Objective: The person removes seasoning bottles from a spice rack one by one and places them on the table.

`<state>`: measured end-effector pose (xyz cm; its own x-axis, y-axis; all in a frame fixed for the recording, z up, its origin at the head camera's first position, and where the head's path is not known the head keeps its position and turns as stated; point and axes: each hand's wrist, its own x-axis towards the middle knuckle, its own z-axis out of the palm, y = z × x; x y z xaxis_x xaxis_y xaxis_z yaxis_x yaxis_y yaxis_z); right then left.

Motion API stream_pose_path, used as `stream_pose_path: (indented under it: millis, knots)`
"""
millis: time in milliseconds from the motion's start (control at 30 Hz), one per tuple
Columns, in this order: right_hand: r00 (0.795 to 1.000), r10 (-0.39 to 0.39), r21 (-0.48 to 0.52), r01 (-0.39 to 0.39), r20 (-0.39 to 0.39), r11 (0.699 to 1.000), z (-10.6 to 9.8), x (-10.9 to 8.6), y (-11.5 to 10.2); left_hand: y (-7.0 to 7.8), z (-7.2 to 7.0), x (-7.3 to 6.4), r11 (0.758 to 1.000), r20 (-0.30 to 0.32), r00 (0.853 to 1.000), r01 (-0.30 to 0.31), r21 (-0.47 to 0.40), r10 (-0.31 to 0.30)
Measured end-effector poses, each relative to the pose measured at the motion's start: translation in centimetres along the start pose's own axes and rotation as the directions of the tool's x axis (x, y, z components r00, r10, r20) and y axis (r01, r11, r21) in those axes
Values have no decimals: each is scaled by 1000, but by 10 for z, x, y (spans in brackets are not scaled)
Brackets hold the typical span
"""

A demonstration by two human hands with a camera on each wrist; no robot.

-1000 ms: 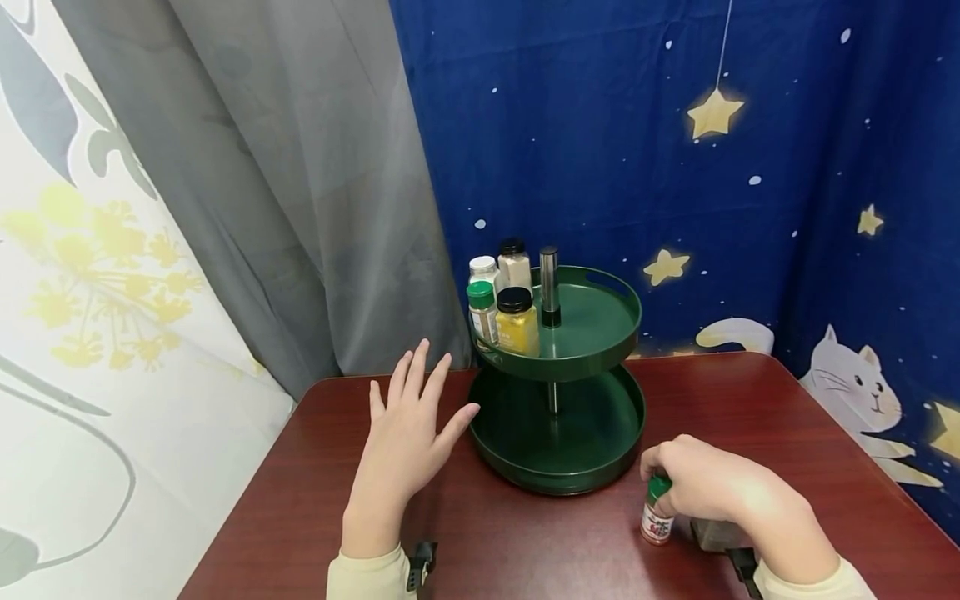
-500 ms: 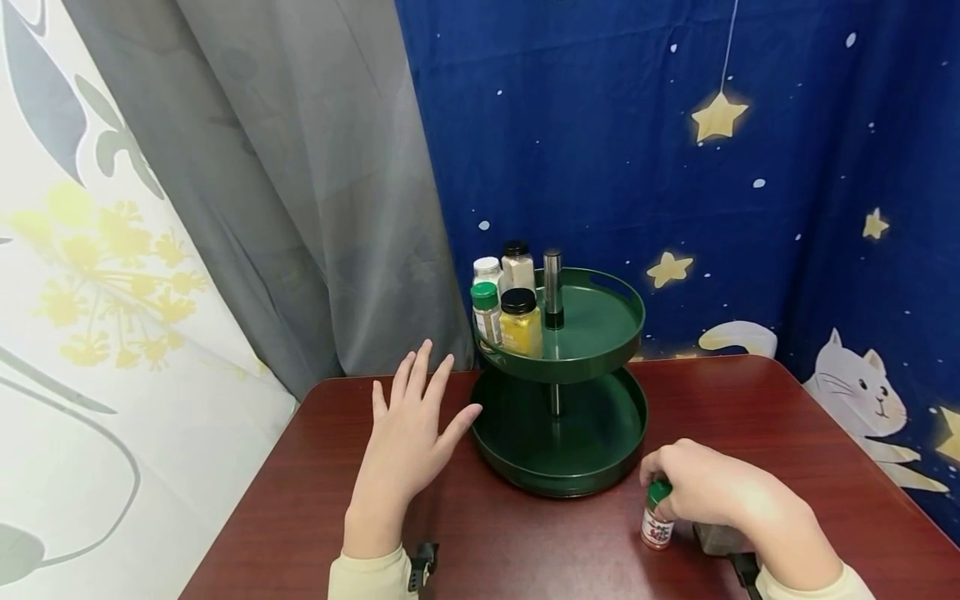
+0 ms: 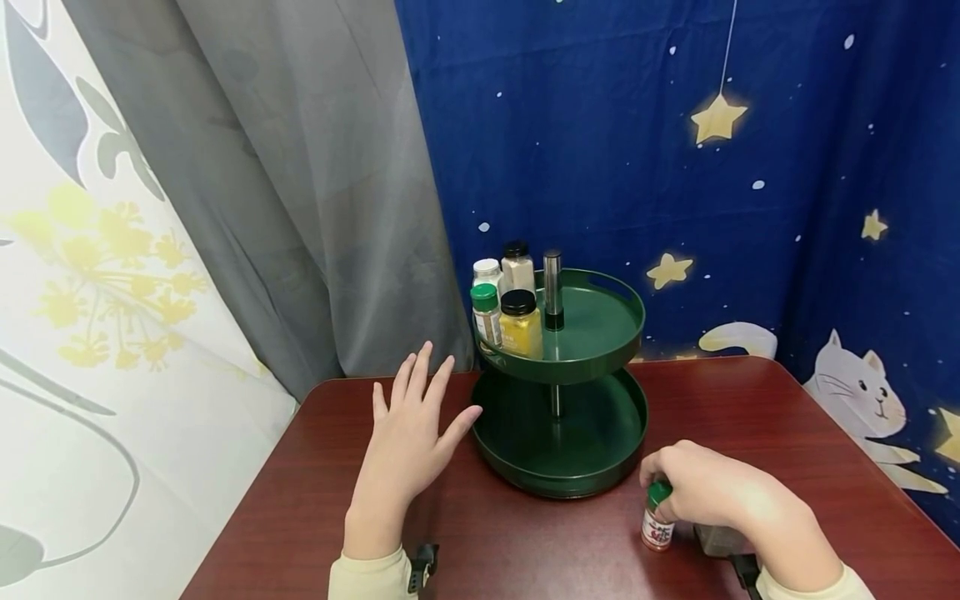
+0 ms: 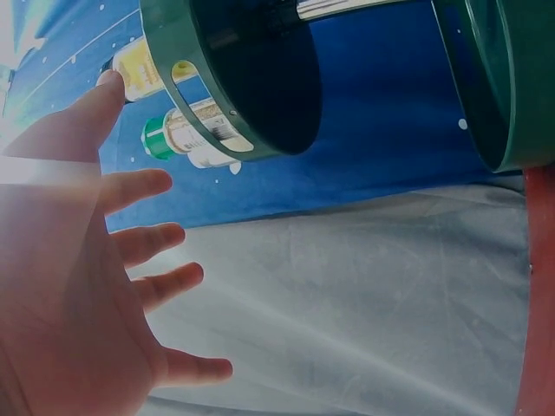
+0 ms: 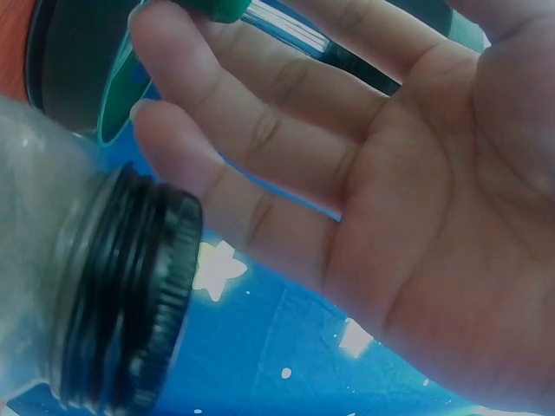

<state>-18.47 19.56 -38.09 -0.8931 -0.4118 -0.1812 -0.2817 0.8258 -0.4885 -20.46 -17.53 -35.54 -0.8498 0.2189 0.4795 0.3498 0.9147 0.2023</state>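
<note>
My right hand pinches the green cap of a small spice bottle from above. The bottle stands upright at the table's right front, with a red-and-white label. In the right wrist view only a bit of its green cap shows at the fingertips. My left hand is held with fingers spread, just left of a green two-tier turntable rack, and holds nothing. In the left wrist view the palm of that left hand faces the rack, its thumb overlapping a yellow jar.
On the rack's upper tier stand a yellow spice jar with a black lid, a green-capped bottle, a white-capped bottle and a black-capped bottle. A clear jar, black-lidded in the right wrist view, stands partly hidden beneath my right wrist.
</note>
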Motion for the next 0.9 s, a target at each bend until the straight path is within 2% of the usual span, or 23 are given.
stream_pose_path:
  millis: [367, 600, 733, 900]
  knots:
    - [1000, -27, -4, 27, 1, 1000, 2, -1, -1, -1, 1, -4, 1000, -4, 1000, 2, -2, -2]
    - [1000, -10, -31, 10, 10, 999, 1, -1, -2, 0, -1, -2, 1000, 12, 1000, 3, -2, -3]
    - [1000, 8, -44, -8, -7, 999, 1, -2, -4, 2, -1, 0, 1000, 18, 1000, -1, -5, 2]
    - [1000, -8, -82, 6, -27, 997, 2, -1, -4, 3, -1, 0, 1000, 17, 1000, -2, -7, 3]
